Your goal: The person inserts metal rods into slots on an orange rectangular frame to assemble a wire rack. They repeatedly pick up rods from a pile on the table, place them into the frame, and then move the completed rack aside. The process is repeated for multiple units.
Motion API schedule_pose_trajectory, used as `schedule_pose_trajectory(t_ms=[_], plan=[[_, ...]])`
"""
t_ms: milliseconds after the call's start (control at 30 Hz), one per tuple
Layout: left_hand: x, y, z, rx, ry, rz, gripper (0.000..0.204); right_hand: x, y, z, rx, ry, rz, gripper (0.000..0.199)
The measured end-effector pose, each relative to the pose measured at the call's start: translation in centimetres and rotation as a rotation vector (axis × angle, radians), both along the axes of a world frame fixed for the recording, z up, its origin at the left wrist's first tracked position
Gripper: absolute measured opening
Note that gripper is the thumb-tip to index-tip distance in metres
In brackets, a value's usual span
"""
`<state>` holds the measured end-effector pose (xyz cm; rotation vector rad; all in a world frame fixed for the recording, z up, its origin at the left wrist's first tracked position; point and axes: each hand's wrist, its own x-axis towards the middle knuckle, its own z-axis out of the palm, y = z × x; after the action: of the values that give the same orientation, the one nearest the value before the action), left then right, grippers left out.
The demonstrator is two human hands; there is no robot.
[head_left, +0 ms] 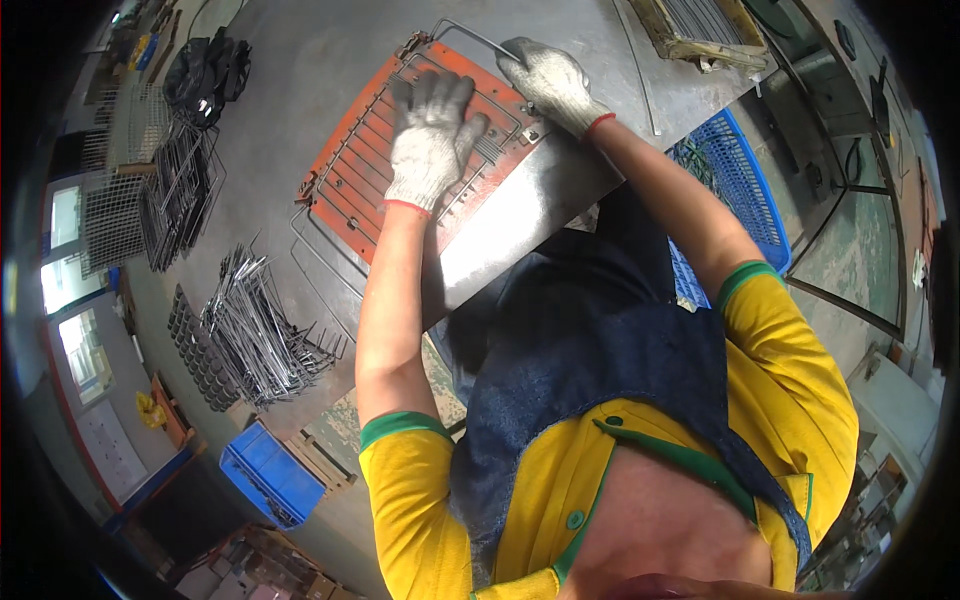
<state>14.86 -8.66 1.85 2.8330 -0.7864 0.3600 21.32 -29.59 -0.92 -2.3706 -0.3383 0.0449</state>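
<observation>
A metal wire rack [352, 178] of parallel rods lies over an orange plate [490, 92] on the steel table. Loops of bent wire stick out past both ends of the plate. My left hand [430, 135], in a white and grey work glove, rests flat on the rods with its fingers stretched out. At the plate's far right corner, my gloved right hand [557, 88] has its fingers closed around the wire loop. Small metal clamps [530, 134] sit at the plate's corners. The gloved palms hide the rods beneath them.
Bundled metal rods [265, 325] and dark wire frames [178, 195] lie on the table's left side, near a black plastic bag [207, 75]. A tray of rods [700, 30] stands far right. Blue crates stand below, one right [745, 180], one left [270, 475].
</observation>
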Motion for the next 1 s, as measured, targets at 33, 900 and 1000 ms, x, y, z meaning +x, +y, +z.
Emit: schedule_pose_trajectory(t_ms=[33,900,1000], plan=[[-0.3,0.3,-0.1,0.029,-0.019,-0.008,0.052,-0.2,0.2,-0.1,0.029,0.023,-0.012,0.044],[-7.3,8.4,3.2,0.115,-0.048,0.024,0.047,-1.3,0.2,-0.9,0.195,-0.06,-0.123,0.033],[-5.5,6.4,1.9,0.047,-0.143,0.218,0.052,-0.9,0.4,-1.9,0.145,-0.247,-0.088,0.034]])
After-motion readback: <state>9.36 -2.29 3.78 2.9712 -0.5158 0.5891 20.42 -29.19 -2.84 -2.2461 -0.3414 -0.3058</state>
